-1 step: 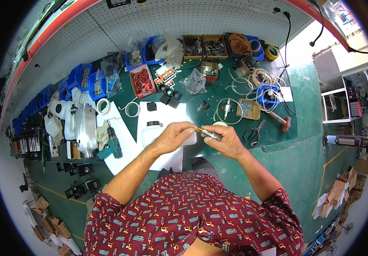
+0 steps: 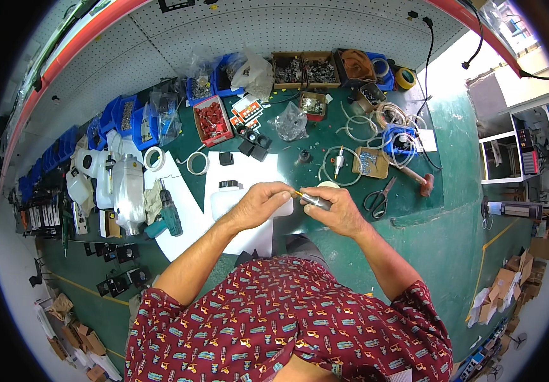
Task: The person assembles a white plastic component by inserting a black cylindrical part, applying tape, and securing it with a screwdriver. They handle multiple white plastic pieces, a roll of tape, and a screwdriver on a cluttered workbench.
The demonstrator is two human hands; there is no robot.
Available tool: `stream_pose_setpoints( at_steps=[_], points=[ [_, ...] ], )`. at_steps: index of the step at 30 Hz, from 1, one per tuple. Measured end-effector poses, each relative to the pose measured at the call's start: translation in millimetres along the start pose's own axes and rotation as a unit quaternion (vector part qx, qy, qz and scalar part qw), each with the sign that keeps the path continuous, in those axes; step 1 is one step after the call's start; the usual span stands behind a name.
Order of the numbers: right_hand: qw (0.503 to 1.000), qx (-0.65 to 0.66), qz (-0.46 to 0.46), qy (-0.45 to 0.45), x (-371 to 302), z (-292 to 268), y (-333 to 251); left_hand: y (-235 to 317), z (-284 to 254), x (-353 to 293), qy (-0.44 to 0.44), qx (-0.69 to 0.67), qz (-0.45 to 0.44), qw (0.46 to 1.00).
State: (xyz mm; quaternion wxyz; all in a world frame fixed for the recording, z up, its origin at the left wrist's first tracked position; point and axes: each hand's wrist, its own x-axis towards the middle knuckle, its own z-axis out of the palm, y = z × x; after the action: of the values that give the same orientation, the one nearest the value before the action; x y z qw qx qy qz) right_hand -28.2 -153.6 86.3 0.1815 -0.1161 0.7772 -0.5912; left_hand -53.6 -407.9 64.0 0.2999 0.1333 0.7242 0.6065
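Observation:
My right hand point(image 2: 341, 213) is closed around a silver metal cylinder point(image 2: 317, 202) with a thin brass-coloured tip pointing left. Facing it, my left hand point(image 2: 261, 204) pinches its thumb and fingers together close to that tip; whatever is between them is hidden. Behind my left hand a white plastic bottle point(image 2: 222, 202) with a black cap lies on white paper point(image 2: 249, 167), partly covered by the hand. A similar silver-and-white fitting point(image 2: 338, 162) lies farther off beside clear tubing point(image 2: 352, 181). Scissors point(image 2: 380, 198) rest to the right of my right hand.
A teal cordless drill point(image 2: 169, 213) and tape rolls point(image 2: 197, 163) lie at left. Farther back stand a box of red parts point(image 2: 212, 121), blue bins point(image 2: 144, 127) and a tray of metal parts point(image 2: 305, 70). A hammer point(image 2: 426, 184) lies at the right edge.

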Motion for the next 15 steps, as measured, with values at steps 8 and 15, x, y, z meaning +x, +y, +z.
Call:
stream_pose_setpoints(
  at_steps=[8,15],
  points=[
    [0.998,-0.040,0.045,0.010,5,5,29,-21,4,-7,0.042,-0.015,-0.037,0.998],
    [0.969,-0.237,0.058,0.042,44,19,174,-79,19,-36,0.136,-0.248,-0.159,0.946]
  ],
)
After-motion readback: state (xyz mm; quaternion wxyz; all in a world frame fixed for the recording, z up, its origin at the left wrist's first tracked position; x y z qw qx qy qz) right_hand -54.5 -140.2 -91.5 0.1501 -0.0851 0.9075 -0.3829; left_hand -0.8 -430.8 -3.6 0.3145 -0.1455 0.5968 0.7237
